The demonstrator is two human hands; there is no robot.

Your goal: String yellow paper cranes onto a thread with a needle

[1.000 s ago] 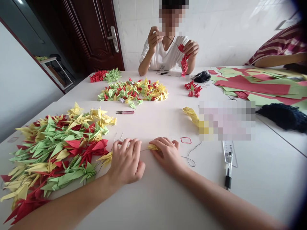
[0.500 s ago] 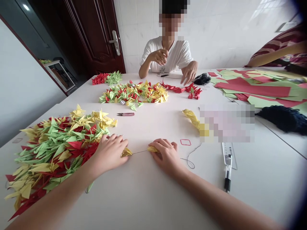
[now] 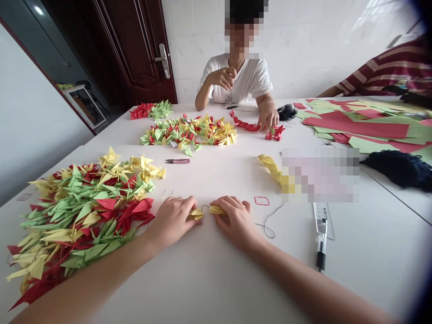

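My left hand (image 3: 175, 221) is closed on a yellow folded-paper crane (image 3: 196, 214), whose tips stick out past the fingers. A short way to its right, my right hand (image 3: 235, 221) holds a second yellow paper crane (image 3: 215, 210), mostly covered by the fingers. A thin dark thread (image 3: 204, 206) bends slackly between the two cranes. Beyond my right hand, more thread (image 3: 266, 227) curls on the table. Beside my left forearm lies a large pile of red, green and yellow paper cranes (image 3: 87, 198).
Thread snips (image 3: 177, 161) lie ahead of my hands. To the right are a yellow paper strand (image 3: 270, 167), a red paper clip (image 3: 261, 201), a pen (image 3: 321, 252), a ruler (image 3: 319, 216) and dark yarn (image 3: 398, 167). Across the table, a co-worker's hand (image 3: 269, 117) touches red cranes.
My left hand has slid right with its crane, closing the gap to my right hand. The taut thread between them has gone slack. Across the table, the co-worker's hand has lowered onto the red cranes.
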